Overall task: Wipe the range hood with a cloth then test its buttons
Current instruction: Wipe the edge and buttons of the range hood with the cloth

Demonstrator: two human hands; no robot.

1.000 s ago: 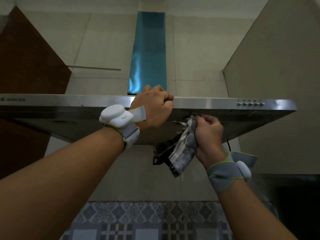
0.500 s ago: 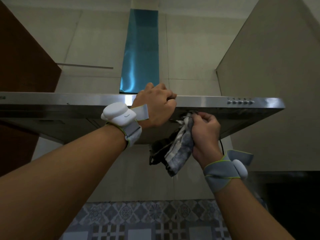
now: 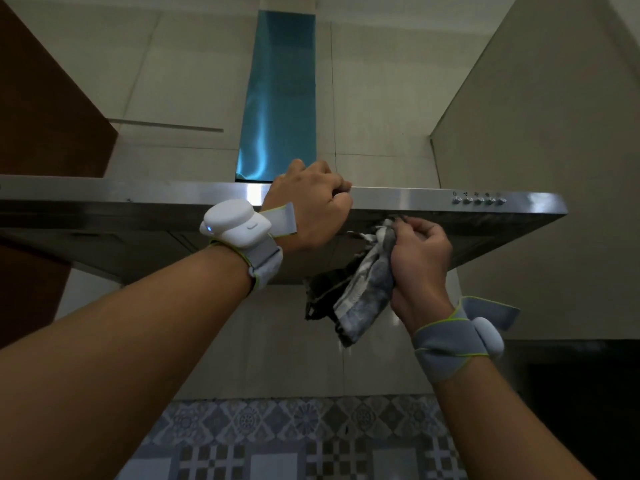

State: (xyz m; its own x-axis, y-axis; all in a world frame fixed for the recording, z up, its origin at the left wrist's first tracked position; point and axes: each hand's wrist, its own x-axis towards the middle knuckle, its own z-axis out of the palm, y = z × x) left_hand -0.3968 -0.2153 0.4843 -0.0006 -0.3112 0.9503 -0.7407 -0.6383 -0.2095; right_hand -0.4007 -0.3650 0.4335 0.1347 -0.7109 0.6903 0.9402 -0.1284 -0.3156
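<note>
One wide-angle camera, worn on the person's head, supplies the only view. It sits below the range hood (image 3: 415,197) and faces forward and upward, showing the hood's front edge and underside. Both forearms (image 3: 138,341) enter from the bottom corners. The left hand (image 3: 308,202), right hand (image 3: 419,261) and cloth (image 3: 363,296) lie near frame centre, at arm's reach

Range hood (image 3: 138,199): the front edge runs left and right of the left hand (image 3: 311,206), which grips it.
Right hand (image 3: 419,261): just below and right of the left hand, under the hood.
Cloth (image 3: 363,292): in the right hand, top end at the hood's underside, the rest hanging to that hand's left.
Buttons (image 3: 478,201): a row on the front edge, above and right of the right hand.
Chimney duct (image 3: 280,98): on the hood, behind and above the left hand.
Cabinet (image 3: 45,109): far left of the left hand.
</note>
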